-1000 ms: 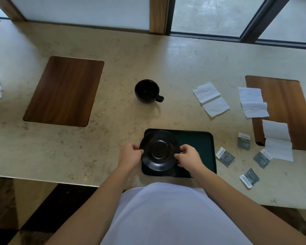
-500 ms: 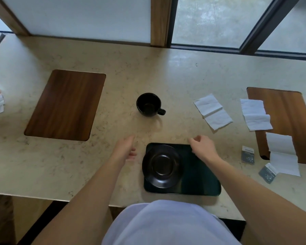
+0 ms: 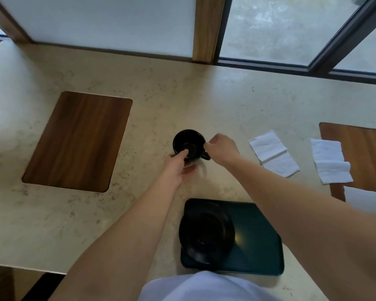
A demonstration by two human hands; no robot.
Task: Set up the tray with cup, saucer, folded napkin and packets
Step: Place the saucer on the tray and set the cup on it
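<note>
Head view, looking down on a pale stone surface (image 3: 182,101) under a window. Two wooden mats are set into it, one at left (image 3: 78,140), one at the right edge (image 3: 365,148). Near the person lies a dark green tray (image 3: 258,242); a black saucer (image 3: 206,233) sits on its left part, overhanging the left rim slightly. Two unfolded white napkins (image 3: 274,155) (image 3: 330,161) lie on the surface to the right, well apart from the tray; no packets can be made out. A black cup (image 3: 189,144) stands on the surface beyond the tray, its handle towards the right. Step in hand, as judged: taking up the cup; the saucer is placed, napkin and packets remain. The next move calls for lifting the cup level and setting it in the saucer's well. Grip: the left hand (image 3: 176,168) touches the cup's near side, thumb at the rim, fingers only loosely curved. The right hand (image 3: 221,148) has curled fingers at the handle side; whether they clasp the handle cannot be told.
</note>
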